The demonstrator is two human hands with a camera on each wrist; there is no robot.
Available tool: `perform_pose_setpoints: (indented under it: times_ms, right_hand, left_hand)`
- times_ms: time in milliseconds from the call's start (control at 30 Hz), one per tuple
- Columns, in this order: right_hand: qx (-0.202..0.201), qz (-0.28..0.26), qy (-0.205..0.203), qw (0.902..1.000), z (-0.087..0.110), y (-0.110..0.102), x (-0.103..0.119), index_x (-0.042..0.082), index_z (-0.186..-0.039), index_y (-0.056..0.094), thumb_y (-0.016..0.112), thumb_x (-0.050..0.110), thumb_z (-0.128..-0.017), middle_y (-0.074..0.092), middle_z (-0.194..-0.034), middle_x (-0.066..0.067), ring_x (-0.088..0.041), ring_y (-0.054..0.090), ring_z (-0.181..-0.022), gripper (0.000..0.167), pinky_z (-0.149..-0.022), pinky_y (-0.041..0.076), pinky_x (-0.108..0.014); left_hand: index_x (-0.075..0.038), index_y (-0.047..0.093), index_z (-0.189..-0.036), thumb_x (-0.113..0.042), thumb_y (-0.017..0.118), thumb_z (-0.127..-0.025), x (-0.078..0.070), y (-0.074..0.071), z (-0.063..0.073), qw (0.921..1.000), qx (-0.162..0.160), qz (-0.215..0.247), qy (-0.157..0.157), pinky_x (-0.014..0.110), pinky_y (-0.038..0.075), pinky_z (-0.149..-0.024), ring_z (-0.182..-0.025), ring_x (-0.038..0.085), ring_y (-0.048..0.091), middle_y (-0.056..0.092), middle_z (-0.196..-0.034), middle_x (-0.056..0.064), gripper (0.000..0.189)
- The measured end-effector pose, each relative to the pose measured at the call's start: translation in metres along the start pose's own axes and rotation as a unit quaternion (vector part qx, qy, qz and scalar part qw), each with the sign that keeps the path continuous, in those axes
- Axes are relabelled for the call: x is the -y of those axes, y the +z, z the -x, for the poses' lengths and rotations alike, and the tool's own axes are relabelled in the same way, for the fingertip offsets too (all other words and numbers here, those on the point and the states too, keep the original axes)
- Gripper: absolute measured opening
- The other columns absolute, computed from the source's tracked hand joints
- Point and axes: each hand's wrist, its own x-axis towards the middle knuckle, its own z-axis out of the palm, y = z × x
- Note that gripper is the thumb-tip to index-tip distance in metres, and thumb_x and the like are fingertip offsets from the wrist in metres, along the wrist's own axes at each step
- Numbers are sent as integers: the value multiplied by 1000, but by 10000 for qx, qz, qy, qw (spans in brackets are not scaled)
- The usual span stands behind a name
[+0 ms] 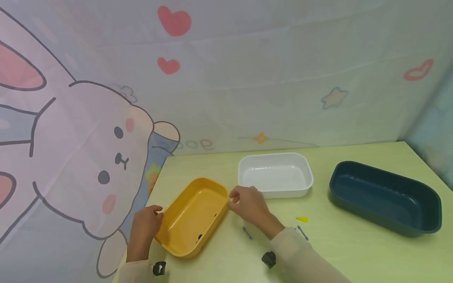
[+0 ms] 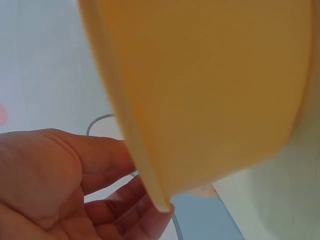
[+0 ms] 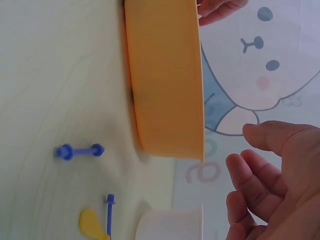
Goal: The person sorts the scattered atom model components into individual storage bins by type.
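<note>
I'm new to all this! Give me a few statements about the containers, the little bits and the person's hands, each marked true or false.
1. The white container stands between the yellow container and the dark blue container. True.
2. The right hand is gripping the white container. False: the right hand holds nothing.
3. The left hand is at the yellow container's rim. True.
4. The yellow piece lies inside the dark blue container. False: the yellow piece lies on the table.
5. Blue rods lie on the table. True.

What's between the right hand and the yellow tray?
Only an open gap between right hand and yellow tray, visible in the right wrist view.
</note>
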Motion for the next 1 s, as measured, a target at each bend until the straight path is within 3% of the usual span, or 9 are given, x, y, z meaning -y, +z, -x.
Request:
perform_pose_setpoints:
  times_ms: [200,400,667,1000]
  right_hand:
    - [20,64,117,9999,3,-6,-7,15,-93,73,78,27,-83,72,-79,7,-17,57,-79,16,-73,46,-33]
    - [-47,110,291,9995,7,-11,-16,16,-96,75,78,26,-83,74,-81,7,-19,62,-82,16,-75,50,-35]
    - [-75,10,544,9985,13,-20,-32,16,-97,76,77,23,-82,75,-82,7,-18,65,-84,17,-77,50,-37]
    - [71,-57,696,9975,17,-30,-47,13,-99,75,76,23,-85,73,-85,4,-16,64,-82,17,-76,51,-36]
  left_hand:
    - [2,71,-121,-12,60,-96,-6,-4,-2,10000,-72,-1,24,54,55,-88,-97,41,67,74,-108,23,30]
    - [0,72,-121,-12,62,-96,-15,-8,-3,9997,-169,159,-60,44,58,-75,-85,30,67,74,-104,19,30]
    - [0,72,-120,-10,62,-96,-42,-9,-7,9986,-280,360,250,38,58,-69,-76,24,66,76,-99,17,28]
    - [-1,73,-119,-10,63,-96,-67,-17,-8,9977,-432,427,298,35,59,-69,-75,22,63,75,-96,14,27]
